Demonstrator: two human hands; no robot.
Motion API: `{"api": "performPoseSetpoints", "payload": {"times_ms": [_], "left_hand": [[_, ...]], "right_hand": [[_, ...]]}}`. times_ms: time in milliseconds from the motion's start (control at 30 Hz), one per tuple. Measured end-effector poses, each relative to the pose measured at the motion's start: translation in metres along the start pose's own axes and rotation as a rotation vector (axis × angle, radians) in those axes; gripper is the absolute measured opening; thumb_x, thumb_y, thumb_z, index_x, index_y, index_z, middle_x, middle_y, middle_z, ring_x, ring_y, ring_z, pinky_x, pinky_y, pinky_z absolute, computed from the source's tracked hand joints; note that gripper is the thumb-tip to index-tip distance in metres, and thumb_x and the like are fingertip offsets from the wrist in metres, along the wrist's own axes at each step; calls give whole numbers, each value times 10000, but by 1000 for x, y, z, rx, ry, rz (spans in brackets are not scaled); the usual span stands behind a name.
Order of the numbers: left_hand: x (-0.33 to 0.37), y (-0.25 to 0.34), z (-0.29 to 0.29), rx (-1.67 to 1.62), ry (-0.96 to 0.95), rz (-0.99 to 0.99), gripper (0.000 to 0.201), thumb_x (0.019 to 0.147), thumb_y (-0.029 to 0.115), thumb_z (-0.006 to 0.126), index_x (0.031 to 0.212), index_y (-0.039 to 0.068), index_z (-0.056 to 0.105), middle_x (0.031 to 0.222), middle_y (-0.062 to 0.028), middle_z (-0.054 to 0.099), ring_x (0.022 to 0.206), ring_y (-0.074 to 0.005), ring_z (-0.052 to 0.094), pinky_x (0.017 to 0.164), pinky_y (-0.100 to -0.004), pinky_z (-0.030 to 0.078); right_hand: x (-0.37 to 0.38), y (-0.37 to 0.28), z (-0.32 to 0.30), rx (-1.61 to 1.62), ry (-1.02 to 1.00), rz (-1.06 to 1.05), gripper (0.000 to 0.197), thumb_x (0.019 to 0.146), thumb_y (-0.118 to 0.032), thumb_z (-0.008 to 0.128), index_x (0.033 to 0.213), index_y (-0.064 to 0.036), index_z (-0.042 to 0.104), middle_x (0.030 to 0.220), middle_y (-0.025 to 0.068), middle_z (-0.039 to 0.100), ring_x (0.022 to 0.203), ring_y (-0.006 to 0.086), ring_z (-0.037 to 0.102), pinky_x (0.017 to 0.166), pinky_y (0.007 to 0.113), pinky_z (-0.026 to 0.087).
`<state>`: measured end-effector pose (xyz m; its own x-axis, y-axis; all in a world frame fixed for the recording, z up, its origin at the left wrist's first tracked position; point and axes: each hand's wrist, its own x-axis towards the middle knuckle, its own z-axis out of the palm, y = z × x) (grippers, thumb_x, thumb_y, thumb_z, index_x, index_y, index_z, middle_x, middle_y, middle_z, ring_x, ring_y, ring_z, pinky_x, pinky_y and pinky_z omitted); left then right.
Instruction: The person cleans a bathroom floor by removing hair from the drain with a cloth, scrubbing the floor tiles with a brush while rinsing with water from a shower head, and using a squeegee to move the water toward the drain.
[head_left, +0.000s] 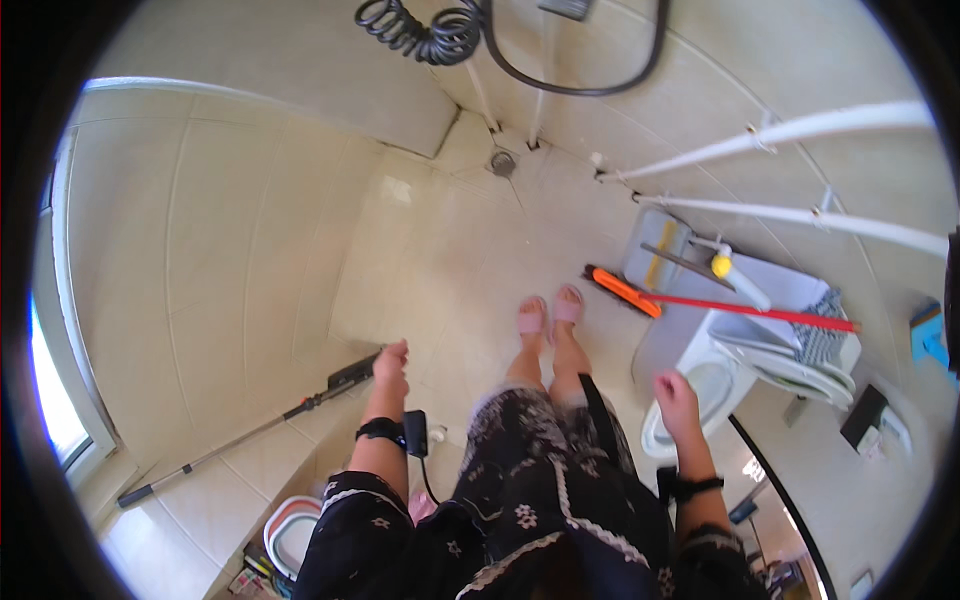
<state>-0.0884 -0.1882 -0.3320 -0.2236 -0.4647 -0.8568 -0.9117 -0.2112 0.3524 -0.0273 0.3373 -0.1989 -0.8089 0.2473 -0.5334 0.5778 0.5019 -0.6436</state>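
Note:
My left hand (392,368) hangs in the air at the left with nothing visible in it, its fingers loosely apart. Nearest to it is the black head (352,371) of a long grey-handled cleaning tool that leans along the left wall; I see a gap too small to judge between them. My right hand (678,405) is curled into a loose fist beside the white toilet (712,383), and nothing shows in it. A black strap sits on each wrist, and the left one carries a small black box (415,433) with a cable.
An orange broom (625,291) with a red handle lies across the toilet, near a grey dustpan (657,248). White pipes (760,140) run along the right wall. A floor drain (502,163) is ahead, below a coiled black hose (430,35). A basin (290,535) stands lower left.

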Motion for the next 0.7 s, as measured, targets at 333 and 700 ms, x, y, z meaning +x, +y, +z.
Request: {"api": "performPoseSetpoints", "payload": {"times_ms": [333,700], "left_hand": [[-137,54,-15,-312,-19,302,266,844,118,481,1088,115,587,960,-3,629,788,-91,540,605,-199,353],[-193,48,-27,-494,-165,470,379,936,337,357,1184,112,532,984,-56,644,805,-114,548,673,-235,339]], "right_hand": [[47,-39,-83,104,99,-190,119,851,-65,562,955,-31,608,823,51,616,728,118,564,657,245,451],[30,-35,-197,169,380,-230,204,865,-19,422,964,-22,600,804,48,621,715,106,566,677,237,449]]}}
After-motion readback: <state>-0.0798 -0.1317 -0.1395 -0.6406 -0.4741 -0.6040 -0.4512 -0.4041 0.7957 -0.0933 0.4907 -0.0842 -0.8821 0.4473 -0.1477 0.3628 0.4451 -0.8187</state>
